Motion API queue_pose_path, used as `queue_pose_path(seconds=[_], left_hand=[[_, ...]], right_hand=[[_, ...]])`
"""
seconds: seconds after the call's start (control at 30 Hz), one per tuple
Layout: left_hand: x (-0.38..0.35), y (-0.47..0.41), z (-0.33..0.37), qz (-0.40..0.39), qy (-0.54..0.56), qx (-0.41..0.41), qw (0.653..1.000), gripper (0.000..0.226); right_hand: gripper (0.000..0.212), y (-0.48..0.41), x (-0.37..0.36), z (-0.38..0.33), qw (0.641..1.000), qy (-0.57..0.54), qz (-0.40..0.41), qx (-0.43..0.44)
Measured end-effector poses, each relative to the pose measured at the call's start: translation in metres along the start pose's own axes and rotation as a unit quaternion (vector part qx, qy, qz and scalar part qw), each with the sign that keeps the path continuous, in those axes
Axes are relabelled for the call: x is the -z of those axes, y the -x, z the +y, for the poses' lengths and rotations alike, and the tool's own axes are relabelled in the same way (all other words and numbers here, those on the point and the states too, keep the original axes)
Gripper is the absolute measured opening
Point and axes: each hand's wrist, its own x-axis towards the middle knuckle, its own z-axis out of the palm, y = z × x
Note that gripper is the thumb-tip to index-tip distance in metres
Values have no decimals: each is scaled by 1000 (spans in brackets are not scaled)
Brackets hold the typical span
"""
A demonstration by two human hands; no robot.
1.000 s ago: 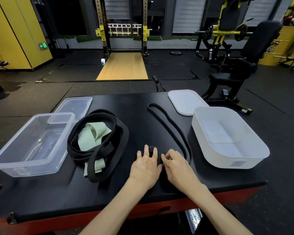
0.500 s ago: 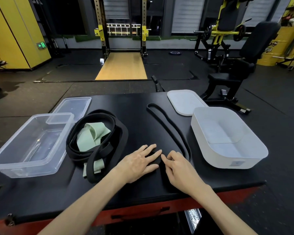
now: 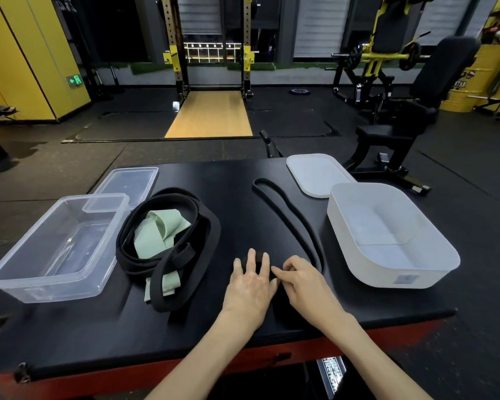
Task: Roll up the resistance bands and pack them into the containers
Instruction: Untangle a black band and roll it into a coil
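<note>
Two hands: left hand (image 3: 250, 284) flat, fingers spread on thin black band (image 3: 289, 215)'s rolled end; right hand (image 3: 302, 280) pinching it. Two containers: clear container (image 3: 18, 272), white container (image 3: 433, 272). Two lids.

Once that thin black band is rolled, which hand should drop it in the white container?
Probably the right hand: it rests at the roll on the thin black band, beside the empty white container. The left hand is farther away.

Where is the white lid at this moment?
In the head view, the white lid lies flat at the far right of the black table, just behind the white container and right of the thin black band.
</note>
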Motion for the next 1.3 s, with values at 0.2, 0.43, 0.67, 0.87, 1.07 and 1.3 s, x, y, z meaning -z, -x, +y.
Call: queue_pose_path(seconds=[0.2, 0.43, 0.67, 0.87, 1.07, 1.3], left_hand=[[0, -3, -56, 53, 160, -69, 983, 76], [2, -22, -83, 13, 254, -164, 953, 83], [-20, -8, -58, 100, 314, -75, 941, 72], [-15, -3, -25, 130, 292, 61, 946, 66], [-10, -1, 0, 122, 304, 147, 933, 69], [3, -3, -53, 54, 342, -29, 938, 87]], right_hand=[[30, -1, -3, 5, 1000, 11, 1, 20], [31, -1, 2, 11, 999, 7, -34, 30], [41, 6, 7, 2, 999, -4, -44, -22], [43, 6, -3, -1, 999, 39, 4, -37], [49, 3, -10, -11, 995, 68, 35, -61], [50, 0, -7, -7, 997, 61, 8, -51]])
